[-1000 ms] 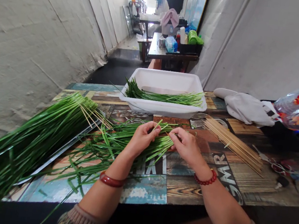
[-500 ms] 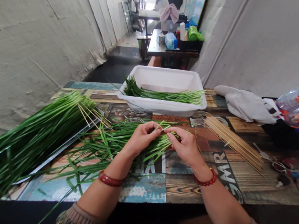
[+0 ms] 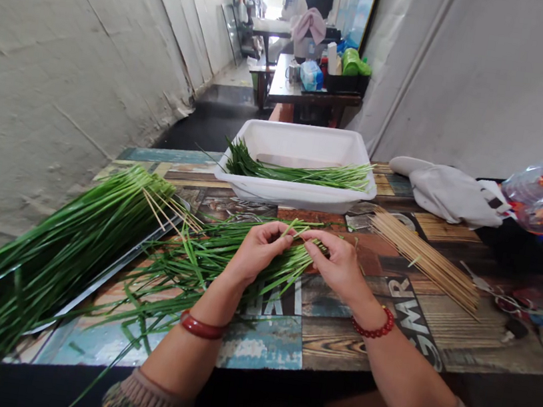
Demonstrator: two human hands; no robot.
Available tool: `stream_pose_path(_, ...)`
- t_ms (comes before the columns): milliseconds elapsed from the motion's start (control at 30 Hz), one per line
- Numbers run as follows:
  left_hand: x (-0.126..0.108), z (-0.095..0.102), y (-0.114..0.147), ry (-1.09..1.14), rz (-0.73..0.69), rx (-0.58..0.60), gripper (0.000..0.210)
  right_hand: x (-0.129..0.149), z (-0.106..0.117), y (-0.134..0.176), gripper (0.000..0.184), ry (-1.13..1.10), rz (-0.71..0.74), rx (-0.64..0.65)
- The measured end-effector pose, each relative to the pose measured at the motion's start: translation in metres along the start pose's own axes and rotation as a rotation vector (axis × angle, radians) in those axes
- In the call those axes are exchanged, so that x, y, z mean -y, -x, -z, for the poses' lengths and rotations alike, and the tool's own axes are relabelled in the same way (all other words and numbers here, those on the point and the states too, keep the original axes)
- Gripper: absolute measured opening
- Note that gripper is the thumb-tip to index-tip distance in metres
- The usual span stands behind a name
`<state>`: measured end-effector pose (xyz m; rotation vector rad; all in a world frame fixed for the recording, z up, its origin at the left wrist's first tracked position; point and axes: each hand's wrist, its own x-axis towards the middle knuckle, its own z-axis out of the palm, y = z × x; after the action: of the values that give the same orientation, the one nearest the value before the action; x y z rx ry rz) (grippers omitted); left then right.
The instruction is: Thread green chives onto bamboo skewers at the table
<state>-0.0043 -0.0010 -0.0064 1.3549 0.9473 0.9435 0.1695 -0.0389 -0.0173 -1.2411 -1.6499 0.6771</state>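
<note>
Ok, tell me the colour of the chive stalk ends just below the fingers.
Light green; the chive stalk ends show best in the head view.

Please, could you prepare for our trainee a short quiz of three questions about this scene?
1. Choose: what lies in the white tub? (a) wooden sticks; (b) long green leaves; (c) a cap.
2. True or false: both hands are inside the tub.
3. Complete: the pile of thin wooden sticks lies to the ____ of the right hand.

Key: 1. b. 2. False: the left hand and right hand are at the loose greens, outside the tub. 3. right.
</note>
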Motion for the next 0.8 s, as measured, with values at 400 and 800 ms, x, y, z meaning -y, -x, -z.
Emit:
stream_pose_path(400,0.0016,0.0014,-0.0010,0.015,-0.014,-0.006,0.023,-0.0005,-0.0004,-0.0003,0.021,-0.002,0.023,-0.009)
stream_pose_path(800,0.0001,-0.0005,-0.0005,0.020,-0.020,-0.002,0.027,-0.0010,-0.0002,0.0001,0.021,0.012,0.004,-0.022)
